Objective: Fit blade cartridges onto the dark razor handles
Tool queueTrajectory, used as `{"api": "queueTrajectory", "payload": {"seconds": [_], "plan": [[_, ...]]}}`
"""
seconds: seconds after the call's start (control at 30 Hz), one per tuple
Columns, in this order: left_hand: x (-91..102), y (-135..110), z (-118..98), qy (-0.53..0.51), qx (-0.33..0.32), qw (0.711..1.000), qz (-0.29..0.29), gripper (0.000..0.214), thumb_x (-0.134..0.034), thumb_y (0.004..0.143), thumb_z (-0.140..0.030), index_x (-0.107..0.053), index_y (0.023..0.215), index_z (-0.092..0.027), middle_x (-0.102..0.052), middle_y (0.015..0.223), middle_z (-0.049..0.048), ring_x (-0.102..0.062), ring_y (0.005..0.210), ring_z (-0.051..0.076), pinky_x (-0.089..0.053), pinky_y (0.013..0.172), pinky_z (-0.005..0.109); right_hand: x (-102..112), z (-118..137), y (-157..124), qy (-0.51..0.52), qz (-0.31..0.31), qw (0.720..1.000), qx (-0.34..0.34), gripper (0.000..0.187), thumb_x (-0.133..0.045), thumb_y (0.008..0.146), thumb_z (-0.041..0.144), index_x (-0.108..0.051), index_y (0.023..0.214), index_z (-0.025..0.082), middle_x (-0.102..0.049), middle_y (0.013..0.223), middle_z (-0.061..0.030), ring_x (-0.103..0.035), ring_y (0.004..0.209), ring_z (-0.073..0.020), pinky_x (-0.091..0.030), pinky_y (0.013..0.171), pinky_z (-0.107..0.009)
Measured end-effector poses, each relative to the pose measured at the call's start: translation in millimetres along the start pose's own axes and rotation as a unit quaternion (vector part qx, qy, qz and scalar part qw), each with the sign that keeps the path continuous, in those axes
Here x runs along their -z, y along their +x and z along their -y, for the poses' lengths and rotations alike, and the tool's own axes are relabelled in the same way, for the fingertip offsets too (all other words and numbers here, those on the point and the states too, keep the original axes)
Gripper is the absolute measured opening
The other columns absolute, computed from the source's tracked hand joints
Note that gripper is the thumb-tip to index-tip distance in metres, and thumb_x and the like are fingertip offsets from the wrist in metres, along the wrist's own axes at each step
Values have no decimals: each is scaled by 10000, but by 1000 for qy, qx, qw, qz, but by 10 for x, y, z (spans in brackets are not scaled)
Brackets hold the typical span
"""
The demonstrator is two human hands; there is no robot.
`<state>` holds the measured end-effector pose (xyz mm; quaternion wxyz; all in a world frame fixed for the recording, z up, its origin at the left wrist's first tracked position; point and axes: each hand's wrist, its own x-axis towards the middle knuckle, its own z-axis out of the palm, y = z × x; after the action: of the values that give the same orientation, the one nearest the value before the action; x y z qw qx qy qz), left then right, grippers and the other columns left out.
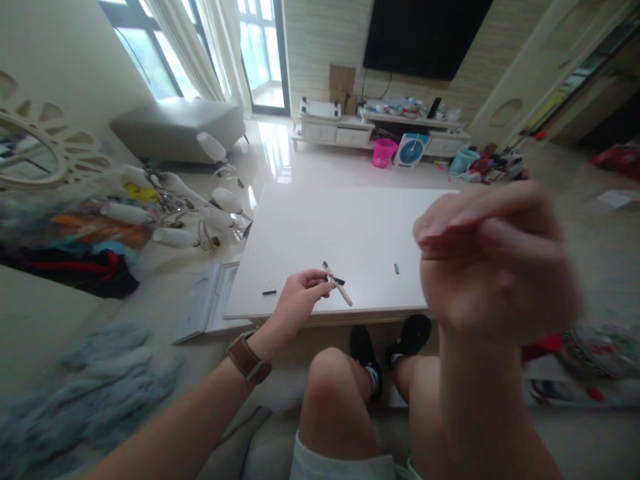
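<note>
My left hand (306, 288), a brown watch strap on its wrist, is closed in a pinch over the front of the white table (325, 227). Its thumb and fingers hold a slim pale pen (344, 295) with a dark upper end. A short black piece (340, 282) crosses behind the pen; whether the hand grips it too I cannot tell. My right hand (495, 267) is raised close to the camera, blurred, fingers curled inward. Anything inside it is hidden. On the table, a small green piece (397, 269) lies between the hands, and a small black strip (269, 293) lies left.
An open white box (200, 303) rests by the table's left end. A white-shaded lamp (185, 213) stands on the floor beyond it. My knees (335, 380) are below the table's front edge. A pink basket (384, 153) and a blue fan (412, 149) are by the far cabinet.
</note>
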<state>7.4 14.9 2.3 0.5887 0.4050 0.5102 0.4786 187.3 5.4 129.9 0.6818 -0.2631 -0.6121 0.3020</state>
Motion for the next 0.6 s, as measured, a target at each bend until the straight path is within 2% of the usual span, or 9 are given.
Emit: {"api": "queueTrajectory", "payload": {"seconds": [0.03,0.1,0.2,0.27,0.33,0.4,0.6], "plan": [[2,2,0,-5,-3,1000,1,274,-804,644,-279,-758,866,-125,-734,740,71,-614,647,147,-476,661,268,-46,-166,-5,0,-4,1000,-7,107,-630,874,343,-663,825,253,-632,767,6,-604,698,-151,-459,617,-296],[6,7,3,-16,-9,1000,0,281,-808,642,-282,-762,871,-125,-732,736,72,-615,649,146,-469,655,262,-104,-546,-75,-44,26,995,-83,91,-667,825,270,-654,756,212,-628,703,16,-580,656,-136,-441,595,-272],[11,20,11,-36,-22,999,-8,272,-814,644,-282,-764,865,-131,-731,738,63,-615,660,140,-469,672,256,-127,-1084,-314,-94,47,974,-201,112,-679,815,286,-672,756,191,-650,705,9,-586,674,-139,-446,617,-267],[13,29,16,-54,-35,998,-9,259,-812,647,-277,-765,859,-136,-742,777,66,-616,676,135,-472,692,253,-130,-1333,-505,-62,51,963,-257,139,-685,821,318,-698,780,186,-685,751,-10,-613,716,-152,-472,672,-283],[12,31,12,-65,-43,997,-7,254,-809,649,-270,-763,859,-134,-751,807,72,-616,688,131,-471,703,251,-144,-1476,-664,5,47,952,-304,160,-685,826,344,-728,823,190,-715,796,-23,-631,743,-160,-484,689,-289],[7,24,-2,-76,-44,996,-10,257,-806,652,-264,-757,862,-124,-751,802,76,-621,692,133,-470,704,251,-175,-1539,-763,47,40,944,-324,160,-704,818,347,-748,823,193,-719,776,-21,-627,716,-153,-483,679,-286],[-2,5,-48,-115,-54,991,-37,283,-807,659,-260,-731,884,-106,-751,792,87,-669,725,167,-491,723,280,-279,-1577,-825,116,19,937,-328,85,-782,757,284,-777,773,200,-704,666,-11,-612,634,-146,-465,651,-294]]}}
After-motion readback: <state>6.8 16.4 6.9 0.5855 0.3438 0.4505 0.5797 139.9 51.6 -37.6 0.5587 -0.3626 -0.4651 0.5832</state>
